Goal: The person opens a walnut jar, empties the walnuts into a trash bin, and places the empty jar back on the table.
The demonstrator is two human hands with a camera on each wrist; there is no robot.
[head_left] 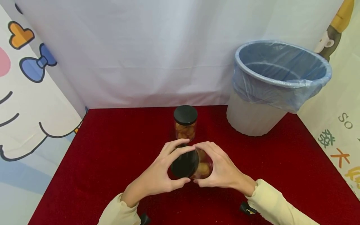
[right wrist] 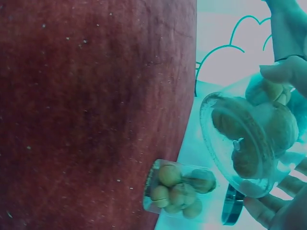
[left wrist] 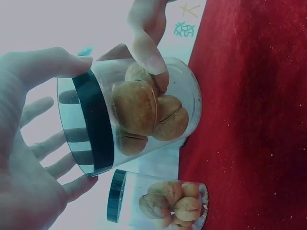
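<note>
A clear jar of walnuts [left wrist: 136,108] with a black lid [head_left: 184,164] is held tilted between both hands, lid toward the left. The left hand [head_left: 166,167] curls its fingers and thumb round the lid end. Round the clear body the right hand [head_left: 220,167] has its thumb and fingers; in the right wrist view the jar's base [right wrist: 240,143] faces the camera. Behind them a second lidded jar [head_left: 185,123] with walnuts stands upright on the red cloth, and it also shows in the left wrist view [left wrist: 175,203] and the right wrist view [right wrist: 180,191].
A bin [head_left: 253,112] with a blue liner stands at the back right of the red cloth [head_left: 118,140]. A white curtain [head_left: 140,56] hangs behind, and printed sheets [head_left: 25,109] flank both sides.
</note>
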